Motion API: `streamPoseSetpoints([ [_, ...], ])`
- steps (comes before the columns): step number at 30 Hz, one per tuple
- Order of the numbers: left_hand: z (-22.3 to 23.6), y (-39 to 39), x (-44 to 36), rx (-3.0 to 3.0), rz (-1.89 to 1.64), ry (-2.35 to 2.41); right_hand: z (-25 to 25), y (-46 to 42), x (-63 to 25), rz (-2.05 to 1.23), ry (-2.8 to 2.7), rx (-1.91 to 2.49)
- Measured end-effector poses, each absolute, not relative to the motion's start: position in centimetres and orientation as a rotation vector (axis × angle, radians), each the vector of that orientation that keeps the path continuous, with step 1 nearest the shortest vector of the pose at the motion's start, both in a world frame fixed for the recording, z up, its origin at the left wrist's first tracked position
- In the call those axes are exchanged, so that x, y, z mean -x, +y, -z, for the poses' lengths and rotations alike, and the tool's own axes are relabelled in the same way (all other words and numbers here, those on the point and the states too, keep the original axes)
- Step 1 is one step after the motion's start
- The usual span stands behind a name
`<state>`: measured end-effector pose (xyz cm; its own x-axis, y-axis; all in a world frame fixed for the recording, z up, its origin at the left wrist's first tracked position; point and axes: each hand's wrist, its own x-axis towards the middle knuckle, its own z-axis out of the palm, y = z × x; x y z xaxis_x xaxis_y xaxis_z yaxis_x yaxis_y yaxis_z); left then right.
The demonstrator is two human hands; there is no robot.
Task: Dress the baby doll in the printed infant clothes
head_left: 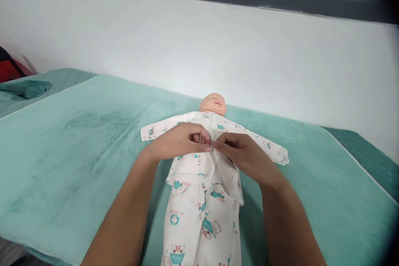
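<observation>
A baby doll point(213, 104) lies on its back on a teal padded surface point(77, 141), head toward the wall. It wears a white printed romper point(199, 203) with teal and pink cartoon figures. My left hand point(181, 140) and my right hand point(241, 151) meet over the doll's chest. Both pinch the front edges of the romper where the two sides join. Below my hands the romper's front flap hangs partly open. The sleeves spread out to either side.
A white wall point(218, 45) runs behind the surface. A second teal pad with a folded teal cloth point(26, 88) lies at the far left, beside a red and black object point(9, 68). Darker teal padding point(368, 153) borders the right edge.
</observation>
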<state>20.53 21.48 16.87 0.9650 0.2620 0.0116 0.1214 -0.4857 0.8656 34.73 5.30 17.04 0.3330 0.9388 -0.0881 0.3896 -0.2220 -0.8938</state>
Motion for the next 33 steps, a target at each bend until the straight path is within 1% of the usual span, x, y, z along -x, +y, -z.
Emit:
streamPoseSetpoints([
  [5,-17.2,21.1,-20.3,-2.179,-0.159,0.256,-15.4,5.5,-34.7,-0.862,-1.074,1.602],
  [11,-17.1,20.4,-20.7,-1.85,-0.258,0.181,-13.9,5.4,-34.2,-0.816,-0.912,1.411],
  [18,-16.3,20.5,-21.4,-1.686,-0.229,0.187,-13.8,5.4,-34.1,-0.778,-0.963,1.443],
  [33,-16.1,20.9,-21.5,-1.611,-0.173,0.14,-14.0,5.4,-34.4,-0.838,-1.006,1.447],
])
